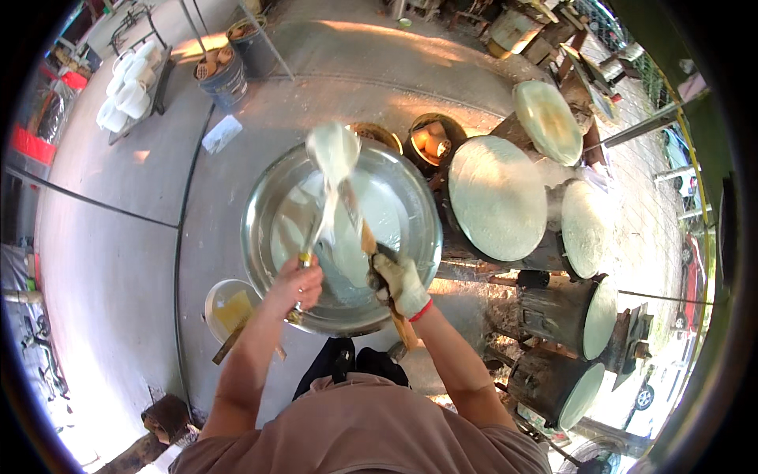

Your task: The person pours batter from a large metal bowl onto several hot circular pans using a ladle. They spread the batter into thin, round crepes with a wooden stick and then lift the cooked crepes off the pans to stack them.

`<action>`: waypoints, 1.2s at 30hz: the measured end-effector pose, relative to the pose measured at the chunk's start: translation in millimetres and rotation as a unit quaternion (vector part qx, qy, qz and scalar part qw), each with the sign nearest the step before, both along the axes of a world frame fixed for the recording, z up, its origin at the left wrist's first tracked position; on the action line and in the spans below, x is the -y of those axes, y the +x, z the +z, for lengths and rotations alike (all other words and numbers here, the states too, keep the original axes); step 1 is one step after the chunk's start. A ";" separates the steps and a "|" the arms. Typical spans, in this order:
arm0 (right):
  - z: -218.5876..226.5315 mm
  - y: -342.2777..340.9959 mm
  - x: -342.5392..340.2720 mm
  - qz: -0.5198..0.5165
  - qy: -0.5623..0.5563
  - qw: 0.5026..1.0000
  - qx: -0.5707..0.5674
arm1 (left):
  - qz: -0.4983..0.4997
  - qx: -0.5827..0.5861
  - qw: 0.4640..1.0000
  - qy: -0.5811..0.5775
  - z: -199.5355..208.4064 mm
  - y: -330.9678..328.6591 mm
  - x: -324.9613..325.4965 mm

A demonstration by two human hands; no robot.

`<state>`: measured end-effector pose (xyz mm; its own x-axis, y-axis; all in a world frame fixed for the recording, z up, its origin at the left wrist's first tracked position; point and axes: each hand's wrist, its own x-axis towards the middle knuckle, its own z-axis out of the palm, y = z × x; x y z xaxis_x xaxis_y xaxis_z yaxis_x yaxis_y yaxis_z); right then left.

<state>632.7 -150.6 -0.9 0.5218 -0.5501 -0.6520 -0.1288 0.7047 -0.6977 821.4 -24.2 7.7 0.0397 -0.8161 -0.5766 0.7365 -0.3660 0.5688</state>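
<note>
A large shiny metal basin [257,229] stands in front of me, with white creamy liquid [347,257] inside. My right hand [401,284], in a pale work glove with a dark palm and red cuff, is closed around the wooden handle of a ladle [332,150]. Its white-coated bowl is raised over the far rim of the basin, slightly blurred. My bare left hand [298,284] grips a slim tool [305,259] with a yellow band on its handle. White stuff hangs between the ladle and this tool's upper end, whose exact shape is unclear.
Left of the basin sits a white bucket [212,304] holding something yellow, a wooden stick across it. To the right stand wide round pans [497,197] of white liquid and dark drum-shaped vessels [553,312]. Beyond are buckets of orange-brown pieces [430,142] and a cart with white pails [130,99].
</note>
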 end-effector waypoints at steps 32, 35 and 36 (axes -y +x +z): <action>-20.6 -447.7 -667.5 -0.456 -0.065 0.796 -0.392 | -0.783 0.107 0.612 0.035 53.5 -581.6 -204.4; -7.1 -436.3 -697.6 -0.504 0.032 0.773 -0.385 | -0.876 0.045 0.474 0.073 45.9 -644.4 -268.1; -8.9 -431.2 -708.2 -0.550 0.028 0.736 -0.394 | -0.902 0.016 0.422 0.094 46.8 -662.2 -288.8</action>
